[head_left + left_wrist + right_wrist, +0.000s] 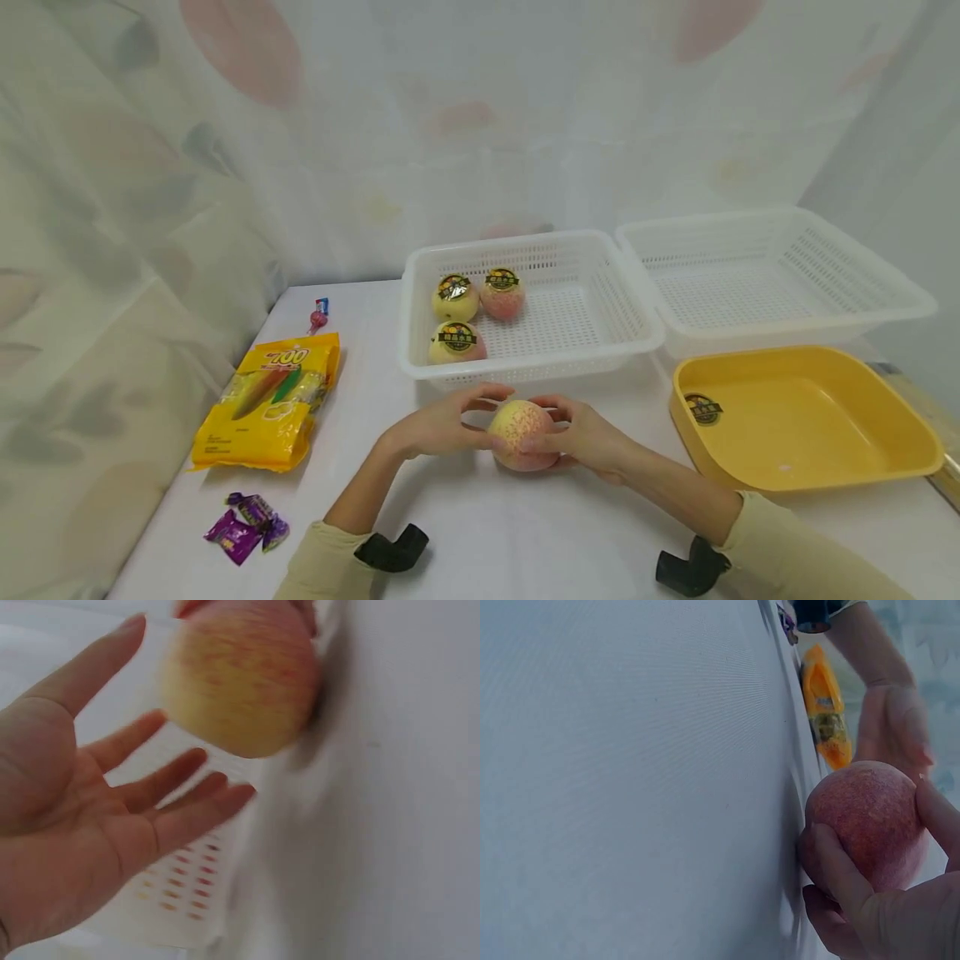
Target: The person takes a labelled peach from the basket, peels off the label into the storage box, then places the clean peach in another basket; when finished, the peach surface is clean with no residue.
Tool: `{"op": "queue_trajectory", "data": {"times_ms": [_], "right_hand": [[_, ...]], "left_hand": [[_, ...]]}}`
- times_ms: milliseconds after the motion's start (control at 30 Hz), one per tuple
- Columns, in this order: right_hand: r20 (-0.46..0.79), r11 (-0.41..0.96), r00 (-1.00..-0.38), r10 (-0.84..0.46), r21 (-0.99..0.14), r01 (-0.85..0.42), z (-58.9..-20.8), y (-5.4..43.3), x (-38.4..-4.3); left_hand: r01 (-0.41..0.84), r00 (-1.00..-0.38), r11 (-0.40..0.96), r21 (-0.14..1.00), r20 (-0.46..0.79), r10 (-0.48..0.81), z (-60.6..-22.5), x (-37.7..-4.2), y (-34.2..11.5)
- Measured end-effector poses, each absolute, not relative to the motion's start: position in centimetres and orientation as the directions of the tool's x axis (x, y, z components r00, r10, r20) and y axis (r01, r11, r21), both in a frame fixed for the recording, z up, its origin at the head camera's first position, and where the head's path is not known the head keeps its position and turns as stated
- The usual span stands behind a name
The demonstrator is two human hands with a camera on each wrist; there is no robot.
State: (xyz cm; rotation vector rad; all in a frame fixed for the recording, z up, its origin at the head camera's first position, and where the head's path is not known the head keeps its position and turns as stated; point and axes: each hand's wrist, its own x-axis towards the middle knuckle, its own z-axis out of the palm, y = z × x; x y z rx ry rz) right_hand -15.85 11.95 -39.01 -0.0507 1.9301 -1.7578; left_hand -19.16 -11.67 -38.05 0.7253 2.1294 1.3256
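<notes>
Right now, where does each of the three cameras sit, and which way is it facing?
Head: on the person's head, facing forward and down at the table; left hand, right hand, forearms and sleeves show.
Left wrist: on that wrist, looking past the spread left hand toward the peach and a white basket.
Right wrist: on that wrist, looking across the table; the right hand holds the peach, the left hand beyond.
Shared: head and right wrist both show the peach and yellow bag.
</notes>
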Motion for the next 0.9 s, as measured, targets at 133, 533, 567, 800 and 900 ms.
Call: {"op": "queue_trajectory", "data": {"times_ms": [133, 533, 567, 800, 900], "right_hand": [[-0.347, 0.144, -0.86, -0.373, -0.938, 0.316, -39.0, 11.9, -15.8], [-0.349, 0.135, -0.859, -0.374, -0.937, 0.322, -39.4, 12.0, -15.8], [-0.35, 0.136, -0.859, -0.373, -0.937, 0.323, -39.4, 12.0, -15.8], [-0.346, 0.137, -0.865, -0.365, -0.938, 0.318, -39.6, 12.0, -15.9], [-0.339, 0.131, -0.864, -0.372, -0.941, 0.312, -39.7, 12.0, -15.9]], "left_hand": [[0.183, -0.717, 0.365, 0.913, -0.13, 0.685, -35.5, -18.5, -12.7], [0.26, -0.897, 0.038, 0.965, 0.227, 0.379, -32.5, -19.1, -18.2], [0.262, -0.916, 0.04, 0.964, 0.235, 0.324, -32.7, -19.4, -18.6], [0.135, -0.991, 0.178, 0.975, 0.128, 0.051, -35.1, -21.3, -19.8], [0.029, -0.993, 0.15, 0.988, 0.012, 0.113, -36.0, -21.7, -19.6]]}}
